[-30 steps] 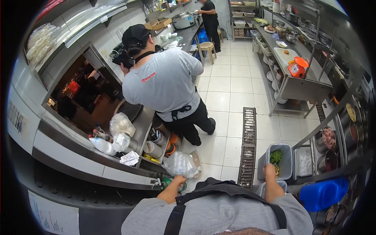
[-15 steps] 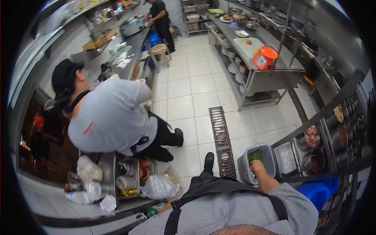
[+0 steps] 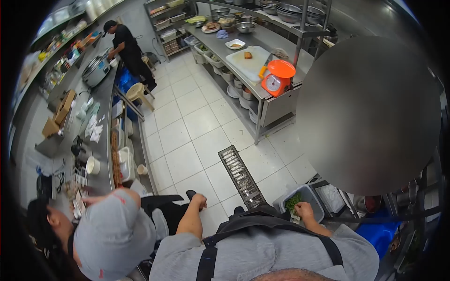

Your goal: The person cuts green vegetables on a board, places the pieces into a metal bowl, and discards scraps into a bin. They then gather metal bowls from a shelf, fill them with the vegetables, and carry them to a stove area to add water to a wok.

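Note:
My right hand (image 3: 304,210) is closed at the grey plastic bin (image 3: 320,213) at the lower right, beside chopped green herbs (image 3: 293,201); what its fingers hold, if anything, is too small to make out. My left hand (image 3: 199,202) hangs over the tiled floor in front of me, its fingers curled in, and nothing shows in it. To its left a co-worker in a grey shirt (image 3: 112,234) leans close to my left arm.
An orange scale (image 3: 276,84) stands on the steel table (image 3: 304,61) beside a white cutting board (image 3: 246,58). A floor drain (image 3: 241,175) runs ahead. Beyond a stool (image 3: 137,93), a person in black (image 3: 126,49) stands by a cooker (image 3: 96,70). A blurred round patch covers the right.
The view has turned to the right and lower left. My left hand has come out from beside my body. The grey-shirted co-worker appears lower and nearer, and the blurred patch has appeared.

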